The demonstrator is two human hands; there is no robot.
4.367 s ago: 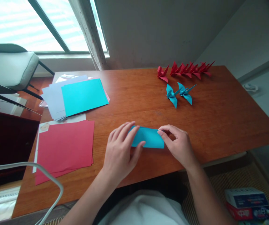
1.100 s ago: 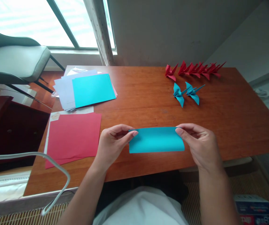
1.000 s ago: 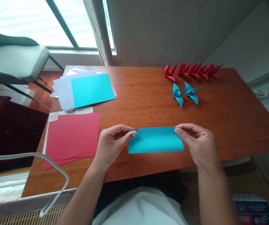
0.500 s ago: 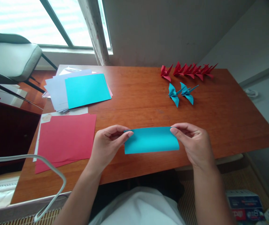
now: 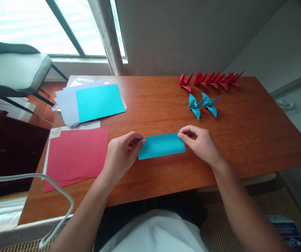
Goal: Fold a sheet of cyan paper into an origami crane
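On the near side of the brown wooden table (image 5: 150, 108): holding a folded rectangular turquoise paper sheet (image 5: 162, 145).
Left hand (image 5: 123, 150): clamping thumb and fingers on its far left corner.
Right hand (image 5: 200, 142): clamping likewise on its far right corner.

Left hand (image 5: 123, 151) and right hand (image 5: 201, 144) hide from me the far corners of the blue sheet (image 5: 162, 146). The chair (image 5: 15, 70) runs out of view at left; the cut-off box (image 5: 285, 229) is too blurred to read.
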